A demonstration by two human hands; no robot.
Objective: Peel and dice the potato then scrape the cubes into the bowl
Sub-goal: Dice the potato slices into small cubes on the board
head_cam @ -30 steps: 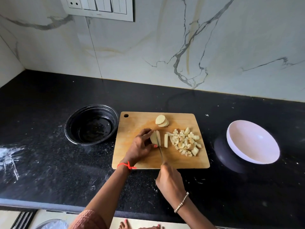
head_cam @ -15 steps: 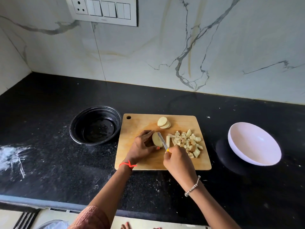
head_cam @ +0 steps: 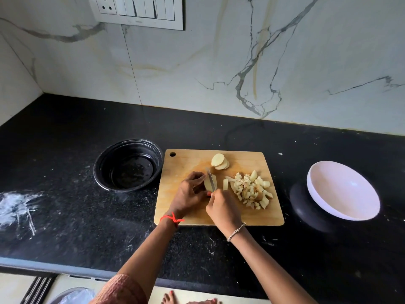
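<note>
A wooden cutting board (head_cam: 184,163) lies on the black counter. My left hand (head_cam: 188,195) pinches a peeled potato slice (head_cam: 207,183) at the board's middle. My right hand (head_cam: 222,208) grips a knife (head_cam: 210,178) whose blade stands across that slice, tip pointing away from me. One cut strip (head_cam: 225,184) lies just right of the blade. A heap of potato cubes (head_cam: 252,188) sits on the board's right half. Two or three round slices (head_cam: 219,161) are stacked near the far edge. A white bowl (head_cam: 341,189) stands tilted to the right of the board.
A black round bowl (head_cam: 128,164) with some dark bits sits left of the board. White smears (head_cam: 17,207) mark the counter at the far left. The marble wall with a switch panel (head_cam: 135,9) rises behind. The counter's front edge runs below my arms.
My right hand moved forward onto the board and the knife swung from slanting right to standing across the slice. My left hand kept its hold on the slice.
</note>
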